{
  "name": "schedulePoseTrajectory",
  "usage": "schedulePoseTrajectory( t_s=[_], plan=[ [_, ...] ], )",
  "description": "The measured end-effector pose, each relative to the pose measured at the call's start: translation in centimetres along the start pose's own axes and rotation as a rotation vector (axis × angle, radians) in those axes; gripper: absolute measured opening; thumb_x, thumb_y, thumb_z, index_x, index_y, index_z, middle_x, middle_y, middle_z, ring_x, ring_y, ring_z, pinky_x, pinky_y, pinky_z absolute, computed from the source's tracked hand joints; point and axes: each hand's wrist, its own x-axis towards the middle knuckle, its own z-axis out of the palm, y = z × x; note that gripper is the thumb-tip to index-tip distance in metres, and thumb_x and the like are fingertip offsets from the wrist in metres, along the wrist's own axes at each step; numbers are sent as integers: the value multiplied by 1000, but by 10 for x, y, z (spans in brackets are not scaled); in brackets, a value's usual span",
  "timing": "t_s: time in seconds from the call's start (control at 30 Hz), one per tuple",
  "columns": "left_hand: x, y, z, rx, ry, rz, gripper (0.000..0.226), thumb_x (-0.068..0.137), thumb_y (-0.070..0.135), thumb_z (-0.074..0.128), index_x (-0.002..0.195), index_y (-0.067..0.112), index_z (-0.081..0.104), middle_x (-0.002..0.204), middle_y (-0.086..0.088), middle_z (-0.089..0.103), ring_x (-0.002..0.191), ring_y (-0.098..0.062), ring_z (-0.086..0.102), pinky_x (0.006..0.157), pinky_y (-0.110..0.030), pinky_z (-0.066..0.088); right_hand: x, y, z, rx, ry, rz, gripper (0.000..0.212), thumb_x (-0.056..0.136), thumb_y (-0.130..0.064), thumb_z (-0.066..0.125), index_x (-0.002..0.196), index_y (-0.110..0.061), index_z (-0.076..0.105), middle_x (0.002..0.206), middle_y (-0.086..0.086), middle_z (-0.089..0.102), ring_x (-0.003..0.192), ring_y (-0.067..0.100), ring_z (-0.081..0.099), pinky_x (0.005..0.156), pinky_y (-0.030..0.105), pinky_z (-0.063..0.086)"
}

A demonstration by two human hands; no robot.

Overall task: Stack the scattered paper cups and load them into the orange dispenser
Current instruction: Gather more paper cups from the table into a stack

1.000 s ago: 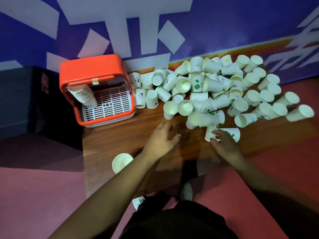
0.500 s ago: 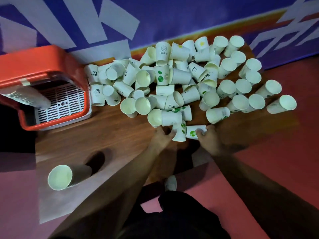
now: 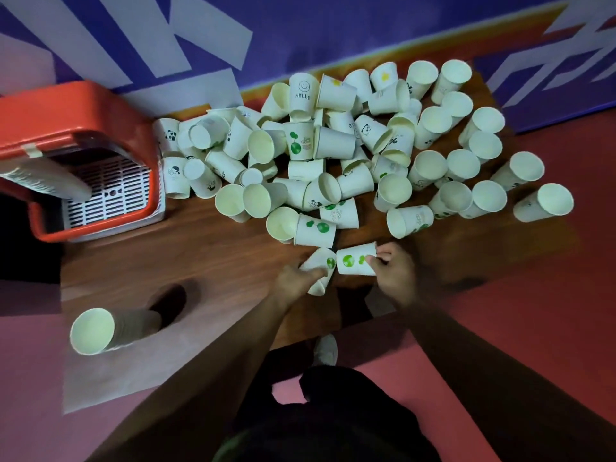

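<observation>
Several white paper cups [image 3: 350, 151] lie scattered in a heap across the far half of the wooden table [image 3: 200, 255]. My left hand [image 3: 295, 280] grips one cup [image 3: 321, 261] with a green print near the table's front. My right hand [image 3: 393, 275] pinches the rim of a second green-printed cup [image 3: 353, 260] lying on its side, its base pointing at the left cup. The orange dispenser [image 3: 76, 128] stands at the table's left end, a stack of cups [image 3: 43, 180] sticking out of it over a white grille.
A short stack of cups [image 3: 110, 330] stands at the table's front left corner. A purple and white wall [image 3: 300, 31] runs behind the table. The floor [image 3: 550, 311] is red. My shoe [image 3: 325, 350] shows under the table's front edge.
Both hands moved from the bare table to the nearest cups and took hold of one each. The view shifted right, sliding the dispenser toward the left edge.
</observation>
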Motion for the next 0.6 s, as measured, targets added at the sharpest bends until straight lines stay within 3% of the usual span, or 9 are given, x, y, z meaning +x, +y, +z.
schedulePoseTrajectory(
  t_s=[0.17,0.27,0.3,0.37,0.47,0.53,0.6],
  plan=[
    [-28,-13,-30,-167,95,-43,90,47,55,80,125,21,50,117,-6,65,99,-27,70,82,-48,63,-8,-12,-12,-7,-3,-112,9,85,-13,72,86,-9,65,90,5,64,92,26,62,82,37,50],
    [-51,-18,-53,-233,183,-9,76,55,44,76,117,17,40,121,-13,57,100,-31,68,59,-35,61,-15,-24,-14,-80,77,-200,12,78,-14,78,79,-12,66,93,0,52,103,30,55,91,38,45],
    [-60,-18,-62,-245,214,27,73,57,42,74,115,16,39,122,-14,56,102,-30,66,58,-32,58,-17,-30,-14,-86,88,-218,12,77,-14,79,79,-12,67,97,1,49,106,30,53,94,34,42],
    [-77,-21,-83,-236,270,115,67,63,41,76,113,16,39,124,-12,58,107,-25,64,72,-37,60,-23,-44,-12,-75,88,-279,13,76,-12,79,81,-13,67,106,1,45,110,24,50,96,20,36],
    [-108,-26,-127,-173,332,250,59,77,40,80,116,18,41,124,-6,58,111,-19,61,93,-43,56,-33,-75,-2,-15,54,-387,13,77,-10,78,82,-13,66,119,5,43,116,13,45,87,-5,24],
    [-129,-32,-160,-136,392,323,59,72,51,80,113,25,47,122,-4,58,110,-18,61,93,-43,55,-41,-97,11,8,28,-436,17,77,-11,78,79,-19,63,125,10,48,124,15,44,93,2,27],
    [-149,-42,-191,-46,485,391,56,72,49,81,116,30,52,122,-2,53,105,-12,56,93,-35,47,-53,-119,27,33,-24,-431,19,76,-13,76,76,-24,60,122,10,55,123,19,49,95,21,35]
  ],
)
